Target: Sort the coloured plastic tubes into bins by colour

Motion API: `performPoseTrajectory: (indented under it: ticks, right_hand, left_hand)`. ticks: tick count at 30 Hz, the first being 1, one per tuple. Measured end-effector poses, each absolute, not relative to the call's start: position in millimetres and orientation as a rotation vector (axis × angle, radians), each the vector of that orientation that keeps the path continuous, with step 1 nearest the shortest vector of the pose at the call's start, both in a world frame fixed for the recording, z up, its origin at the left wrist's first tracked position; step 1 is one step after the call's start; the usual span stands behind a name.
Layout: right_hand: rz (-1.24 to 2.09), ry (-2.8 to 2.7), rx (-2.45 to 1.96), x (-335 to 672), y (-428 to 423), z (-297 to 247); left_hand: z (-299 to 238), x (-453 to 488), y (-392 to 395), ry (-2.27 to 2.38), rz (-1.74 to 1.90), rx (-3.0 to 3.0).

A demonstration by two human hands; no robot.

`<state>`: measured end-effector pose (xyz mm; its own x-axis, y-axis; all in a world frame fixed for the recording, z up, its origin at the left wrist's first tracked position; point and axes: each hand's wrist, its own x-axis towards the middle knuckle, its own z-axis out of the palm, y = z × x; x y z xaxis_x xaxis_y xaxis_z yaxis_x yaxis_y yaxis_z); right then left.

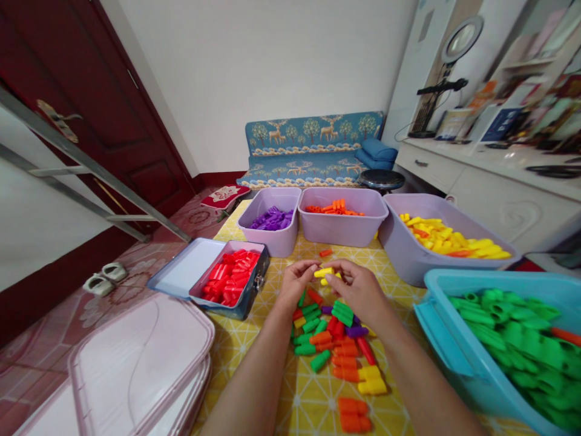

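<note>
Right hand grips yellow pieces above a patterned yellow cloth crowded with colour.
The left hand meets the yellow pieces' near end, thumb and finger drawn narrow; from here I cannot tell whether it grips. Just below lies a loose pile of green, orange, red, purple and yellow. Lilac tubs stand beyond, a tin of red at left, a turquoise tub of green at right.

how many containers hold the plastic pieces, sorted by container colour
Lilac bins: 3
Turquoise tub: 1
Blue tin: 1
Total: 5
</note>
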<state>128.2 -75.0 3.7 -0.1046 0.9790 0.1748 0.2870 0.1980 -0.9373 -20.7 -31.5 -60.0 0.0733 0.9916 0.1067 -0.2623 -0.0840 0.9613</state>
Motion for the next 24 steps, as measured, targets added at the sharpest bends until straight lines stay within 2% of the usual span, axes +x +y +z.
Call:
performPoseTrajectory:
  ticks: [8, 17, 24]
  right_hand:
    - [0.881, -1.558, -1.226, 150, -105, 51]
    - [0.308, -1.31, -1.286, 217, -93, 135]
    - [0.055, -1.447, -1.451, 233, -104, 156]
  left_hand:
    - [-58, -20, -33, 0.929, 1.283, 1.189]
    - [-62, -20, -32, 0.94, 1.256, 1.25]
    - [-63, -19, -32, 0.956, 1.24, 1.271]
